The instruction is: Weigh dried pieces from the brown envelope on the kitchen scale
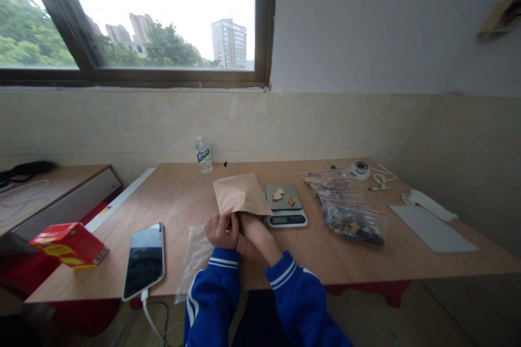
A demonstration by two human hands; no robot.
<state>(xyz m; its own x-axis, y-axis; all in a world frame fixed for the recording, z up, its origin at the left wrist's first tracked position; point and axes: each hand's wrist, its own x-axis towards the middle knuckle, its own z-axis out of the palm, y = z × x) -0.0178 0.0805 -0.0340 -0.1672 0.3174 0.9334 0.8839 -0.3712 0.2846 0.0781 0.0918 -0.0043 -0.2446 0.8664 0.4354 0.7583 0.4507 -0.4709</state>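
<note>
A brown kraft paper bag (pixel 240 191) is held over the middle of the table, its opening facing me. My left hand (pixel 223 232) pinches the bag's near edge. My right hand (pixel 253 229) reaches into the opening, so its fingers are hidden. Just right of the bag stands a small digital scale (pixel 288 220) with a metal plate. A few pale, flat dried pieces (pixel 278 194) and a browner piece (pixel 291 201) lie on that plate. Beneath my left forearm is a clear plastic bag (pixel 191 263), partly covered by my sleeve.
Several zip bags (pixel 353 222) with dark contents lie right of the scale. Behind them sits a white dome camera (pixel 360 169) with a cable. White paper (pixel 433 227) lies far right. On the left are a phone (pixel 144 260), a red box (pixel 71 244) and a bottle (pixel 204 155).
</note>
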